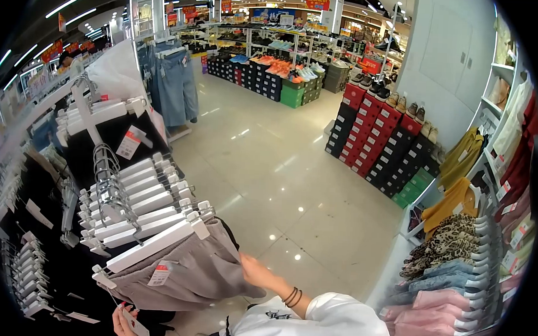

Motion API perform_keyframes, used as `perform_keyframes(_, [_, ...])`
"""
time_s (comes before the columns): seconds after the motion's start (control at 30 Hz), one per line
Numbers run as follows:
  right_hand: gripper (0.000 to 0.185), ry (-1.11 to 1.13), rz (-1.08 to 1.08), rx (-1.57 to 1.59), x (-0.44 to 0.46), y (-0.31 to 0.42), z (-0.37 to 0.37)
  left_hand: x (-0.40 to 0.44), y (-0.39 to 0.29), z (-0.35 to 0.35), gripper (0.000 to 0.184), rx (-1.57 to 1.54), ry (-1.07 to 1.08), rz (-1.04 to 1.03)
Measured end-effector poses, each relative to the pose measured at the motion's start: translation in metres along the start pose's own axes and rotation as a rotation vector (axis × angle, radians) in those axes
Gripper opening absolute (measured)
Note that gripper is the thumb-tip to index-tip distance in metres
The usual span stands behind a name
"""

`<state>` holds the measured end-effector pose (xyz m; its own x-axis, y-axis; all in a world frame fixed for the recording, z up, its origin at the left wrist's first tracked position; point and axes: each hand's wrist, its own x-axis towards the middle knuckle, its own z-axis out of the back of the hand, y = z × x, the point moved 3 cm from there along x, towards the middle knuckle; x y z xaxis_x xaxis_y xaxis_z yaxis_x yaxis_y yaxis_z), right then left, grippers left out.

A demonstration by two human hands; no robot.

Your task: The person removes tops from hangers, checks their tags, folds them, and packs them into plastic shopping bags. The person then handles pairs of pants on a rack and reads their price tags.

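Grey-taupe trousers [198, 267] hang by the waistband from a white clip hanger [157, 242] at the front of a rack. My right hand [255, 271] grips their right side edge, and its fingertips are partly hidden by the cloth. A white tag with a red band [161, 274] hangs on the trousers' front. Low at the left, my left hand [121, 325] is closed on a white tag [137, 327] below the trousers' left side. Dark garments show behind and beneath the trousers.
Behind the trousers, several white hangers [142, 189] crowd a metal rail [96, 130]. Jeans [173, 86] hang further back. Stacked shoe boxes [372, 133] stand across the tiled floor [257, 161]. Pink garments [434, 310] and leopard-print garments [440, 238] hang at the right.
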<state>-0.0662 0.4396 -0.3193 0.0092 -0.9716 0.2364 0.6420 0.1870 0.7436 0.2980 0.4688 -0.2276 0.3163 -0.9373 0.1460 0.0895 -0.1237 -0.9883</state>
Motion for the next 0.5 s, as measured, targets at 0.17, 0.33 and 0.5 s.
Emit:
perform_keyframes(0.17, [0.033,-0.087,0.053,0.049,0.001,-0.007,-0.012,-0.011,-0.011,0.004,0.029,-0.043,0.014,0.025])
perform_keyframes(0.33, [0.019,-0.208,-0.072,0.142,-0.019,-0.064,-0.047,-0.018,-0.04,-0.005,0.032,-0.024,0.029,0.071])
perform_keyframes(0.5, [0.035,0.76,-0.384,-0.098,-0.119,-0.206,-0.131,-0.021,-0.042,0.004,0.036,-0.149,-0.125,-0.03])
